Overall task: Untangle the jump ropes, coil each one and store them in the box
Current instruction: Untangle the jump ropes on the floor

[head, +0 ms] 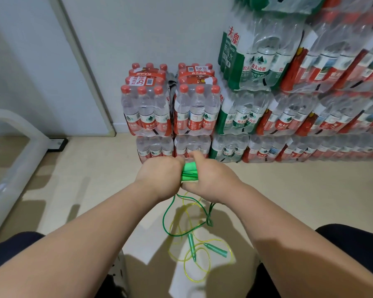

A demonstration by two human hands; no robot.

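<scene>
My left hand (159, 176) and my right hand (211, 179) are held together in front of me, both gripping the bright green handles (189, 171) of a jump rope between them. A dark green cord (167, 214) hangs from the hands down to the floor in a loop. On the floor below lies a yellow cord (197, 264) in loose loops, mixed with the green one. Two more green handles (215, 250) lie on those loops. No box is in view.
Shrink-wrapped packs of water bottles (170, 108) are stacked against the wall ahead and to the right. A pale rounded frame (15, 147) stands at the left. My knees in dark trousers (353, 237) frame the beige floor (289, 201).
</scene>
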